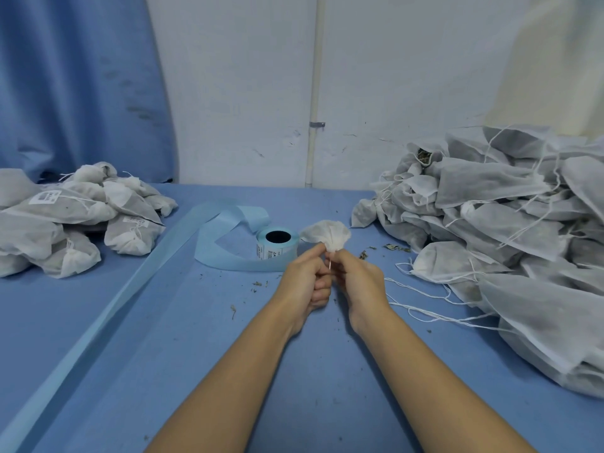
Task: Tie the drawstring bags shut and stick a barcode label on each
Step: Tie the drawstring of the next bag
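1. White fabric bag (328,235), neck bunched, fans toward 12 o'clock; left hand (307,277) and right hand (359,279) both pinch its drawstring (330,265).
2. Label roll (277,245) at 11 o'clock, nearer left hand.
3. Untied pile (506,223) at 3, labelled pile (81,217) at 9.

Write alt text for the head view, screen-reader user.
Left hand and right hand pinch the gathered neck of a white drawstring bag above a blue table. A label roll stands behind it, labelled bags piled at left, bags with loose strings heaped at right.
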`<action>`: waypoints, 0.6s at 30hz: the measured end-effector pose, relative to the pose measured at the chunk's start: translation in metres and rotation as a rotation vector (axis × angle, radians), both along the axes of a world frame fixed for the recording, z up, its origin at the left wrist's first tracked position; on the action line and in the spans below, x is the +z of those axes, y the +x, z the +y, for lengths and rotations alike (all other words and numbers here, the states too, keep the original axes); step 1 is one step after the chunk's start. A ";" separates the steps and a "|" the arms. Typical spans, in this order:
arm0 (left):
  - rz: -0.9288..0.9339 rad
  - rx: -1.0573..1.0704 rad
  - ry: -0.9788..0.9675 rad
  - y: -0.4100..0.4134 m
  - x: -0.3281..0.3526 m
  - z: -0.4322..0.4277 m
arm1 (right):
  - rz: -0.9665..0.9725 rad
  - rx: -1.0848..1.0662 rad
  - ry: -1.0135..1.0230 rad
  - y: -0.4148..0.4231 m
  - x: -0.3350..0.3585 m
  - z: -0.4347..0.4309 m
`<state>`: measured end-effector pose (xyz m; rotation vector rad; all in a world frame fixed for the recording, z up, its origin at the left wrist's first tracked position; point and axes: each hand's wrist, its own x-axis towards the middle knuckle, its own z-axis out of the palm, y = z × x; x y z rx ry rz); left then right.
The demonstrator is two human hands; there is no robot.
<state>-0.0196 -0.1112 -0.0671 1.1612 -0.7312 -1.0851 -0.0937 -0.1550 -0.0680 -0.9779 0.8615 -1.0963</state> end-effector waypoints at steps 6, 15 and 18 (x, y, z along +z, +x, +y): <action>-0.022 0.035 -0.015 -0.005 -0.001 -0.003 | -0.071 -0.029 0.077 0.002 0.002 -0.001; -0.845 0.348 -0.023 0.007 -0.018 0.001 | -0.008 -0.031 0.024 -0.005 0.003 -0.007; -1.156 0.424 0.031 0.012 -0.017 0.004 | 0.406 -0.111 -0.307 -0.006 -0.002 -0.007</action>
